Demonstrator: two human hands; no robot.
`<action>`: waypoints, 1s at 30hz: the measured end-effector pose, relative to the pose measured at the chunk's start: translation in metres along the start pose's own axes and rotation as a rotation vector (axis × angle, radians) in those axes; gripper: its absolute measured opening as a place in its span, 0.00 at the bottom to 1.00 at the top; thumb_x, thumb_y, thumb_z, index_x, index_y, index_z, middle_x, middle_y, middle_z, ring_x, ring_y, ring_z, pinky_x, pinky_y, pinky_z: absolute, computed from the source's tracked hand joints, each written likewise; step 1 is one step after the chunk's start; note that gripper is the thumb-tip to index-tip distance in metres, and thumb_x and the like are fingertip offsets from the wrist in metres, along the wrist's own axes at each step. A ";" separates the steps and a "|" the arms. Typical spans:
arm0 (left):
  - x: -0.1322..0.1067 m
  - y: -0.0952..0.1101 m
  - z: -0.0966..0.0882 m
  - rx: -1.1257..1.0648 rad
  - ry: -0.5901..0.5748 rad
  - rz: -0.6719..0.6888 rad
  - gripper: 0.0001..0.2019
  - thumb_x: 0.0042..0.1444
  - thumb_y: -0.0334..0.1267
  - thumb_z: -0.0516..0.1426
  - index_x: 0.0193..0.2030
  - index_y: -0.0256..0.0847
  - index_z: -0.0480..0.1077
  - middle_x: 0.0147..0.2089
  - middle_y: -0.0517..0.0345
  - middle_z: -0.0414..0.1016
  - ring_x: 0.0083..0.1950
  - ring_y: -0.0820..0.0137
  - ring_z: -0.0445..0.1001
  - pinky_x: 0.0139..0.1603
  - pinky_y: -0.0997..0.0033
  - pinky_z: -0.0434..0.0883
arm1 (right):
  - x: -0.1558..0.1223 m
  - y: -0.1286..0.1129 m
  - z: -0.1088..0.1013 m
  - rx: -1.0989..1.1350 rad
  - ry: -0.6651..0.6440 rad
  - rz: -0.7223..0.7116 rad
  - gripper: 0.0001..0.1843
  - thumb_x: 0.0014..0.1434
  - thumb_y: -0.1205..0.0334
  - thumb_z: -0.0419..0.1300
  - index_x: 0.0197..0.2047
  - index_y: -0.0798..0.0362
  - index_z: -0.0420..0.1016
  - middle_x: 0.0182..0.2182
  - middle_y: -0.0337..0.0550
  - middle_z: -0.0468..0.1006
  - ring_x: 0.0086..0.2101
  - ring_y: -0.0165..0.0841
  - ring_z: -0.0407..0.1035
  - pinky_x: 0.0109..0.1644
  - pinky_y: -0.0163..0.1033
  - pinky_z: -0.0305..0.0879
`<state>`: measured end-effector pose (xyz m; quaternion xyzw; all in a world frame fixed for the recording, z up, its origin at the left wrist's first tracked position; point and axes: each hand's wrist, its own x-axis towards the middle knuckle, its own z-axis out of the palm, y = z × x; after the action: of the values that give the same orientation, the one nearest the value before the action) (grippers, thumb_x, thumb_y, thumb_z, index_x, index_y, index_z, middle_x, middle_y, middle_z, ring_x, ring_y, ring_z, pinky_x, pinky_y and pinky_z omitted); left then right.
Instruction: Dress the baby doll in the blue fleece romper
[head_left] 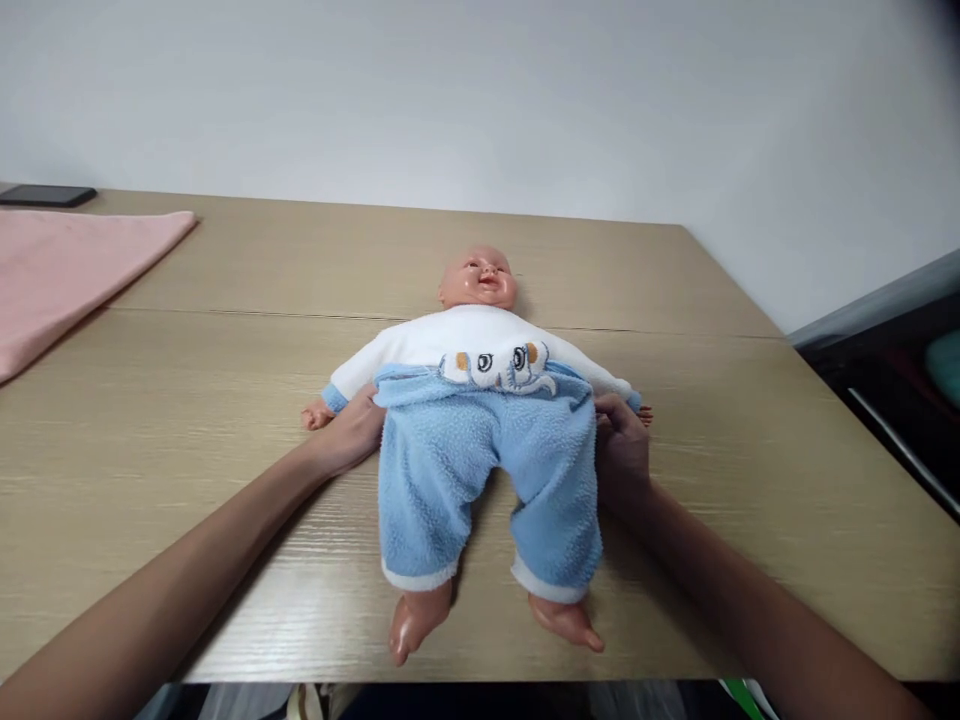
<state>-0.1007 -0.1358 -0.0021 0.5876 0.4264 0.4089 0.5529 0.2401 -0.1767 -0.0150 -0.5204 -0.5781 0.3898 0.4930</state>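
A baby doll (480, 282) lies on its back on the table, head away from me and bare feet near the front edge. It wears a white long-sleeved top (480, 326) with blue cuffs, and fuzzy blue trousers (435, 470) with white hems. An embroidered animal face shows at the waist. My left hand (358, 430) is closed at the left side of the trousers' waistband, its fingertips partly hidden by the cloth. On the opposite side, my right hand (624, 440) grips the waistband, with fingers curled. Both doll arms stretch outward beyond my hands.
The wooden table (247, 260) runs back to a pale wall. At the far left lies a pink cloth (75, 270), with a dark flat device (46, 196) behind it. Beyond the table's right edge stands a dark object (892, 390).
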 end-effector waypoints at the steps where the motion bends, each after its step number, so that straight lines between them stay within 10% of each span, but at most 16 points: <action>1: 0.000 0.000 -0.006 -0.007 -0.001 0.002 0.22 0.58 0.63 0.69 0.43 0.47 0.78 0.39 0.52 0.82 0.48 0.50 0.80 0.48 0.51 0.81 | 0.000 -0.002 0.001 0.028 0.030 -0.004 0.24 0.69 0.33 0.57 0.33 0.44 0.66 0.27 0.42 0.68 0.29 0.42 0.66 0.31 0.47 0.65; 6: -0.007 0.014 -0.033 -0.134 -0.069 -0.005 0.16 0.57 0.52 0.68 0.43 0.44 0.77 0.42 0.54 0.78 0.42 0.59 0.77 0.41 0.60 0.76 | 0.010 -0.024 0.003 0.171 -0.090 0.029 0.24 0.67 0.32 0.59 0.36 0.45 0.72 0.32 0.43 0.71 0.34 0.43 0.67 0.38 0.48 0.68; 16: 0.002 0.036 -0.034 -0.017 -0.220 0.146 0.24 0.58 0.64 0.71 0.42 0.45 0.78 0.69 0.43 0.71 0.70 0.43 0.71 0.67 0.48 0.74 | 0.037 -0.058 0.007 0.084 -0.147 -0.076 0.26 0.67 0.30 0.68 0.44 0.43 0.72 0.33 0.36 0.72 0.34 0.36 0.64 0.37 0.40 0.63; 23: 0.012 0.024 -0.017 0.050 0.032 0.086 0.25 0.70 0.66 0.62 0.39 0.45 0.71 0.35 0.61 0.70 0.36 0.67 0.66 0.39 0.68 0.65 | 0.063 -0.037 0.019 0.146 -0.222 0.082 0.34 0.59 0.24 0.72 0.44 0.46 0.70 0.31 0.33 0.73 0.31 0.33 0.63 0.35 0.38 0.61; 30: 0.012 0.015 -0.018 -0.007 -0.063 0.073 0.22 0.74 0.62 0.60 0.43 0.43 0.75 0.36 0.61 0.69 0.35 0.68 0.64 0.37 0.68 0.61 | 0.057 -0.035 0.007 -0.063 -0.245 -0.027 0.25 0.69 0.34 0.68 0.41 0.49 0.76 0.33 0.37 0.72 0.34 0.35 0.65 0.39 0.41 0.61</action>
<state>-0.1132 -0.1198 0.0137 0.6134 0.3855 0.4117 0.5529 0.2272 -0.1256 0.0270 -0.4763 -0.6531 0.4252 0.4072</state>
